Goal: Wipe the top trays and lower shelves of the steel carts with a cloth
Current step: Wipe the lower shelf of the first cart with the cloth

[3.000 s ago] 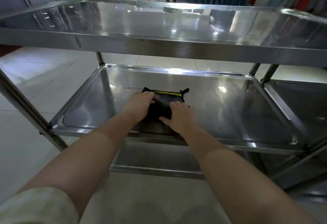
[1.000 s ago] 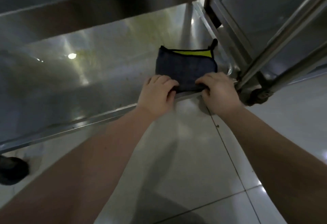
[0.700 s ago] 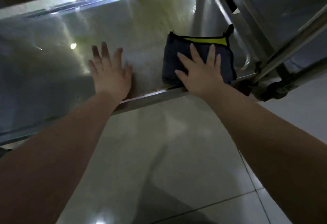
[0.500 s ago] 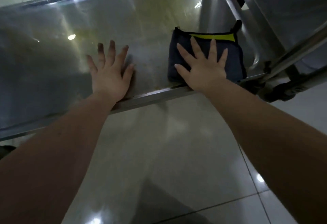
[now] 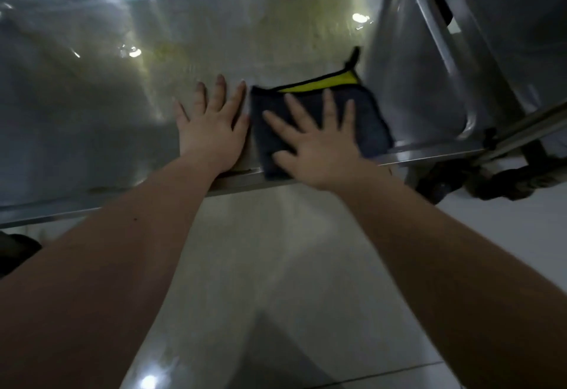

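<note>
On one lower shelf (image 5: 92, 112), one cloth (image 5: 369, 121) lies under the right hand (image 5: 316, 146), the left hand (image 5: 211, 130) just beside.
Both hands are flat with fingers spread: the right presses the folded dark, yellow-edged cloth at the shelf's near rim, the left rests on bare steel, holding nothing. Right of them stand one cart post (image 5: 527, 124), a dark caster (image 5: 503, 183) and a second cart (image 5: 506, 35); pale floor tiles (image 5: 260, 266) below.

Dim, motion blur, glare spots top-ctr

Steel lower shelf (image 5: 92, 112): folded dark cloth (image 5: 369, 124) at front rim, right side.
</note>
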Tool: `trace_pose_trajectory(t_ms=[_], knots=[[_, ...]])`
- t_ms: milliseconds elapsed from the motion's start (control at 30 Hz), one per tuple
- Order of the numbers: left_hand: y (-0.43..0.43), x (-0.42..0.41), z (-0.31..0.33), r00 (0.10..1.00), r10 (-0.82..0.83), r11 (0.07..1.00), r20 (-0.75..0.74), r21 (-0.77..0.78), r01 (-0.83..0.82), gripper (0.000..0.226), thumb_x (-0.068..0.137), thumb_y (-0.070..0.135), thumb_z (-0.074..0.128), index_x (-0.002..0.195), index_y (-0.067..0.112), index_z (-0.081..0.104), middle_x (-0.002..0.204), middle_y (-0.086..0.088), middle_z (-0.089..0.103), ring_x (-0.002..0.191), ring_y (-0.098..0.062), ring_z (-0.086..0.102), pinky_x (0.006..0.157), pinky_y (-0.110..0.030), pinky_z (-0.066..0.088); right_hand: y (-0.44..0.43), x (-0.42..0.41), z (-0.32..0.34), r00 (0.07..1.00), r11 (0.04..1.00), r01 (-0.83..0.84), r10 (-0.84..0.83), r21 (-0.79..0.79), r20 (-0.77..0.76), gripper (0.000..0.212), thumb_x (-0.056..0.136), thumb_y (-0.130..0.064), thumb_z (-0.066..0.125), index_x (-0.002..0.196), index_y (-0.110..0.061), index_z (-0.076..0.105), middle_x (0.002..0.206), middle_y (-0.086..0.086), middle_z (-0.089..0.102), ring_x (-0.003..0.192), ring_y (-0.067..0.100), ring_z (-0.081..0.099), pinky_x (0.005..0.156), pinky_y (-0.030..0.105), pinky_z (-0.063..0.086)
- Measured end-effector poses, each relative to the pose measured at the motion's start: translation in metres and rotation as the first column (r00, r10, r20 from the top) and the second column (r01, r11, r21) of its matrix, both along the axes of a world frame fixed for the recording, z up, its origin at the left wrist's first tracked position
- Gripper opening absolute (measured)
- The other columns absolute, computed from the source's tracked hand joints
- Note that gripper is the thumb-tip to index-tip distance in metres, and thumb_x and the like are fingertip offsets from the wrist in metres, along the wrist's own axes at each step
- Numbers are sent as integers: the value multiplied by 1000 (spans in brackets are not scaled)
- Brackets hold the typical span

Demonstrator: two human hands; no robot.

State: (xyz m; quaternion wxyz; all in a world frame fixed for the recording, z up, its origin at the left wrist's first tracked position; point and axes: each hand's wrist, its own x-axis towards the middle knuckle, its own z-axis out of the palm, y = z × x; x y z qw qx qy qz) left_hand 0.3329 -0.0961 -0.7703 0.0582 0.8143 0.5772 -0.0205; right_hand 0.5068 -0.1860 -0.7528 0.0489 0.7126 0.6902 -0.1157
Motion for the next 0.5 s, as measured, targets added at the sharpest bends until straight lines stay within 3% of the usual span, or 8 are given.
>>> trace_pose_trajectory(t_ms=[67,167,300,367,500], knots=[[0,0,0,1000,2,1000,-15,1,-2,55,100,42,12,153,41,-4,164,6,-4,150,-26,-6,115,-62,-5,12,-27,1,999,998,0,-3,-66,-54,65,87,-68,20,146,-57,-7,160,-12,-22,138,47,-31,101,69,-23],[3,0,0,1000,5,1000,-11,-4,-5,54,102,39,13,153,41,-4,164,7,-5,150,-25,-6,115,-61,-4,25,-31,5,973,986,125,-144,-111,-180,58,91,-65,19,146,-57,6,161,-14,-16,137,48,-32,95,71,-28],[1,-1,1,1000,13,1000,25,-4,-13,53,102,41,14,152,43,-2,164,8,-4,150,-25,-6,116,-59,-6,11,-31,-3,997,997,75,-74,22,-19,59,90,-73,10,144,-59,-11,159,-15,-22,140,47,-28,92,78,-20],[0,-1,2,999,11,1000,33,0,-11,52,102,43,14,152,46,-1,164,7,-2,150,-26,-5,116,-59,-7,11,-10,-6,999,999,43,-43,29,-16,59,89,-75,12,141,-62,-13,158,-19,-23,142,43,-26,95,78,-19],[-1,1,2,999,19,1000,41,3,-19,52,102,45,16,152,47,4,164,7,0,150,-26,-4,116,-59,-7,14,86,-6,975,973,221,-221,65,5,62,85,-80,16,140,-65,-8,160,-21,-14,145,41,-17,104,74,-14]])
